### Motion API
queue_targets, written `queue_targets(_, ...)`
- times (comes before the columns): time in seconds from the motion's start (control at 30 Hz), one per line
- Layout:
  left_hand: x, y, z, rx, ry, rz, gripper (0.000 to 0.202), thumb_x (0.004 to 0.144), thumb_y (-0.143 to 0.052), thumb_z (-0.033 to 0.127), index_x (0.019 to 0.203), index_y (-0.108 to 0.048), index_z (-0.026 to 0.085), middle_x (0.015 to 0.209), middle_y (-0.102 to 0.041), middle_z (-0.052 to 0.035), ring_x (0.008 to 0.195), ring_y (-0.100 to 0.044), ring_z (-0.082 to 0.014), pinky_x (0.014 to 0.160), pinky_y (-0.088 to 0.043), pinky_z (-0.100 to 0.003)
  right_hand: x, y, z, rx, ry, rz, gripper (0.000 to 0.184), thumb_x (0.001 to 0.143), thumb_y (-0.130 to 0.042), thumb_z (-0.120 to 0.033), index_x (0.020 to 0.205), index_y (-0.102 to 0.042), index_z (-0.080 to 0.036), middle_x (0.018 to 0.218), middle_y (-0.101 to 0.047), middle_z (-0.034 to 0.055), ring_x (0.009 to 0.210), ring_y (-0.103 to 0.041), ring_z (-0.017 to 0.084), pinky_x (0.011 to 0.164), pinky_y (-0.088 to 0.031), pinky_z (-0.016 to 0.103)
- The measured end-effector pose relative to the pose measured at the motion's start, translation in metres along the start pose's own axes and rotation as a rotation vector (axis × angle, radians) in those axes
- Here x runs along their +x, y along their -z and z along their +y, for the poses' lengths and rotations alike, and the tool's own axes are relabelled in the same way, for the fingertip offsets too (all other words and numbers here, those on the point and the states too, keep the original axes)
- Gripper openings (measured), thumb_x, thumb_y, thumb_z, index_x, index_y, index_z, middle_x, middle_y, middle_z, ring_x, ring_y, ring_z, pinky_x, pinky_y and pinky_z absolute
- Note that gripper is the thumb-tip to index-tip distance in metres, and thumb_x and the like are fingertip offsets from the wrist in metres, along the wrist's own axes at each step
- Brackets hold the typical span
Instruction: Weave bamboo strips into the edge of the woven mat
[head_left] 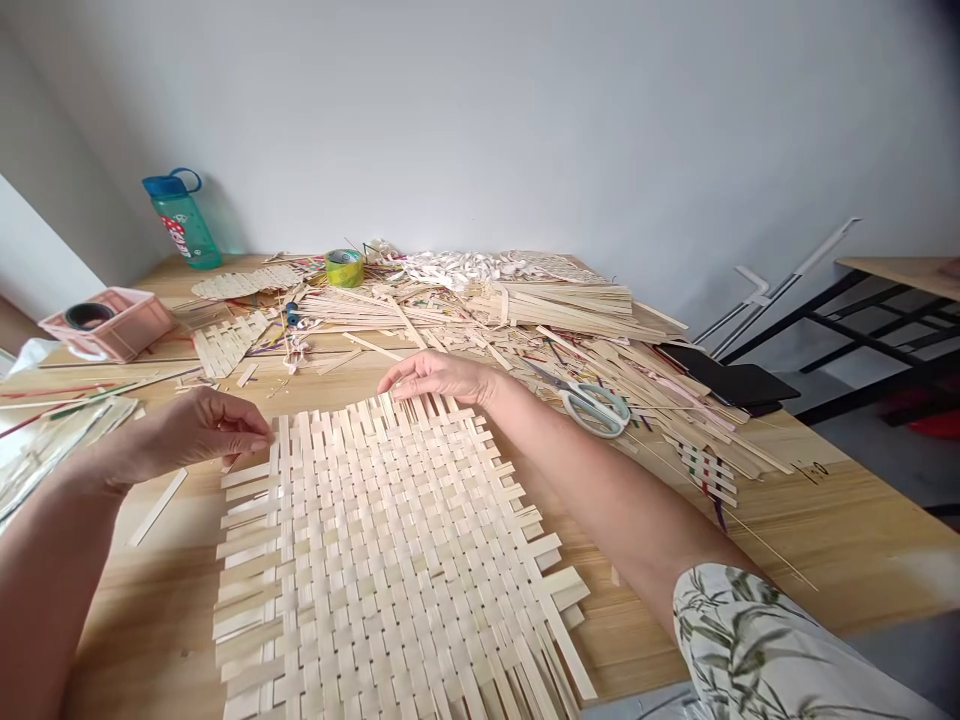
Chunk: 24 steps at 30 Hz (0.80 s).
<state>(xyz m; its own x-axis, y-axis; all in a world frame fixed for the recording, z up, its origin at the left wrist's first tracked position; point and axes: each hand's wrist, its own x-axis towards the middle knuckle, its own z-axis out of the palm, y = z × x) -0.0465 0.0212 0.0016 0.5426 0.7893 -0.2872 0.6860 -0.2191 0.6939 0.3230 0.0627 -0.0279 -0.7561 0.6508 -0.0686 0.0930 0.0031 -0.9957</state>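
A woven mat of pale bamboo strips [390, 560] lies flat on the wooden table [825, 530] in front of me. My left hand [195, 430] is at the mat's far left corner, fingers pinched together on the end of a strip there. My right hand [442, 378] rests on the mat's far edge, fingers stretched out flat and pressing on the strip ends. Loose strip ends stick out all round the mat.
A heap of loose bamboo strips [540, 310] covers the far half of the table. Scissors [596, 405] lie right of my right hand. A pink basket [112, 322], a teal water bottle [182, 222], a roll of tape [344, 267] and a black phone-like slab [731, 380] stand around.
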Motion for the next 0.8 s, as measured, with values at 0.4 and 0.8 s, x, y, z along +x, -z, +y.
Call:
queue_targets(0.4, -0.004, 0.008, -0.011, -0.022, -0.061, 0.047, 0.027, 0.087, -0.065, 0.042, 0.085, -0.076, 0.017, 0.065, -0.068, 0.0007, 0.059, -0.056, -0.0106, 0.058, -0.047, -0.019, -0.010, 0.012, 0.007, 0.281, -0.248, 0.152, 0.054, 0.064, -0.097, -0.048, 0.100, -0.075, -0.014, 0.092, -0.076, 0.0062, 0.077, -0.070, 0.015, 0.063, -0.057, 0.022)
queue_targets(0.8, -0.006, 0.001, 0.003, -0.041, -0.056, 0.046, 0.029, 0.086, -0.065, 0.043, 0.081, -0.074, 0.016, 0.061, -0.063, 0.0000, 0.060, -0.054, -0.0117, 0.059, -0.046, -0.022, -0.050, -0.013, 0.021, 0.549, -0.236, 0.099, 0.052, 0.058, -0.099, -0.031, 0.097, -0.071, -0.012, 0.086, -0.076, 0.0033, 0.070, -0.072, 0.013, 0.058, -0.058, 0.019)
